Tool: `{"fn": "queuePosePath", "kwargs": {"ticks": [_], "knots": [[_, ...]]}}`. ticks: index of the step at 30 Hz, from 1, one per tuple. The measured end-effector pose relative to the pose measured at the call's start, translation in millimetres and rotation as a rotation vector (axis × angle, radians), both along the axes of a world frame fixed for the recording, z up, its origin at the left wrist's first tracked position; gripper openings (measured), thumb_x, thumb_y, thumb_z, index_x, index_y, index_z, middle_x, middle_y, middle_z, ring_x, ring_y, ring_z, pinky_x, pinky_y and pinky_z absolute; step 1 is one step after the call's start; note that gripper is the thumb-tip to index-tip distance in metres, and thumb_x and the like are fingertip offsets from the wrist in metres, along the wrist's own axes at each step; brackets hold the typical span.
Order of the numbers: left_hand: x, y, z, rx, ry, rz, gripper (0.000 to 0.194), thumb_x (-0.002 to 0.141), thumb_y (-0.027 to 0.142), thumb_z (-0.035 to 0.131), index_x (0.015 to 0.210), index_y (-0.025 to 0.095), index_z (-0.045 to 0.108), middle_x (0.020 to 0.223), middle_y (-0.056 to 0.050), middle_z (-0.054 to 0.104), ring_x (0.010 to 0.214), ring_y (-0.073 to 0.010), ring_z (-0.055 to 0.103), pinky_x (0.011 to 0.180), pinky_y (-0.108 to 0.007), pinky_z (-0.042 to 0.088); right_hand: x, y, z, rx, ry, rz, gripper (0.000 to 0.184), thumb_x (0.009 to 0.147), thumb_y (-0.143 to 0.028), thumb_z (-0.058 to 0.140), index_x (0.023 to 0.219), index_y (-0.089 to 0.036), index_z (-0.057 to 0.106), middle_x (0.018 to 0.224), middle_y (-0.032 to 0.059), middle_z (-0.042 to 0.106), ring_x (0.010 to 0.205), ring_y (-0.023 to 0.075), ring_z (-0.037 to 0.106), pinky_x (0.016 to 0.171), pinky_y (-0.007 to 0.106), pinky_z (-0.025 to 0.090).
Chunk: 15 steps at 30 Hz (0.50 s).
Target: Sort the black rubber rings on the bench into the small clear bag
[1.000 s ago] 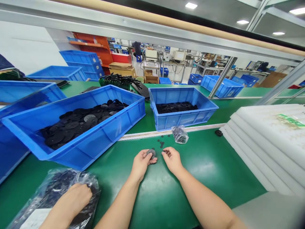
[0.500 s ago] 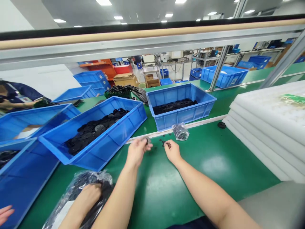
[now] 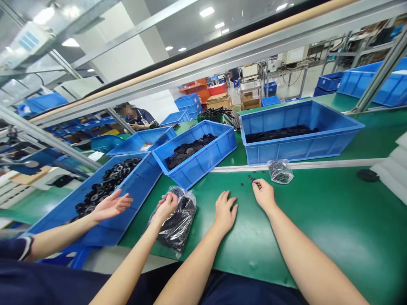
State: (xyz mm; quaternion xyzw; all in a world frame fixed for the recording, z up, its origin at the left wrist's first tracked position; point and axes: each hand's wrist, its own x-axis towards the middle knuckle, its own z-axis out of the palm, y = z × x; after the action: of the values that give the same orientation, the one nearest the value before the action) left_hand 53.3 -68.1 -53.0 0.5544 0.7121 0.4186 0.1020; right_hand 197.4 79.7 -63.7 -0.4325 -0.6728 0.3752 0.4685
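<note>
Our left hand [image 3: 225, 210] rests on the green bench mat [image 3: 321, 224], released, with fingers loosely curved and nothing visible in it. Our right hand [image 3: 263, 195] lies just beside a scatter of small black washers [image 3: 246, 181], its fingertips drawn together; we cannot tell whether it grasps 1. A clear bag of small dark parts [image 3: 279, 171] sits near that hand. Behind the mat stand 2 blue bins of black discs [image 3: 302, 154] [image 3: 197, 167]. To our left, a co-worker's hand [image 3: 167, 205] clasps the top of a clear bag of black parts [image 3: 176, 226]; the co-worker's other hand [image 3: 111, 206] is open above a blue bin of black rings [image 3: 95, 232].
</note>
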Motion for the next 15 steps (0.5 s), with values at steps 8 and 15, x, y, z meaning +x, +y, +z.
{"fn": "queuePosePath", "kwargs": {"ticks": [8,15], "knots": [[5.2,-22.5,3.3,-0.039,0.121,-0.031,0.040,0.089,0.030,0.059,0.127,0.018,0.061,0.146,-0.018,0.052,0.139,-0.0325,0.044,0.117,-0.056,0.035,1.1,0.5,0.8,0.029,-0.024,-0.028,0.032,0.080,-0.048,0.053,0.082,-0.019,0.068,0.076,0.0093,0.072,0.068,0.0220,0.065,0.071,0.035,0.052],[-46.3,-48.8,84.3,0.123,-0.152,0.450,0.038,0.081,0.036,0.069,0.115,0.020,0.065,0.121,-0.014,0.068,0.125,-0.0320,0.056,0.110,-0.045,0.043,-1.1,3.6,-3.5,0.015,-0.014,-0.034,0.031,0.080,-0.045,0.053,0.085,-0.019,0.069,0.078,0.0091,0.073,0.070,0.0224,0.066,0.072,0.035,0.051]]}}
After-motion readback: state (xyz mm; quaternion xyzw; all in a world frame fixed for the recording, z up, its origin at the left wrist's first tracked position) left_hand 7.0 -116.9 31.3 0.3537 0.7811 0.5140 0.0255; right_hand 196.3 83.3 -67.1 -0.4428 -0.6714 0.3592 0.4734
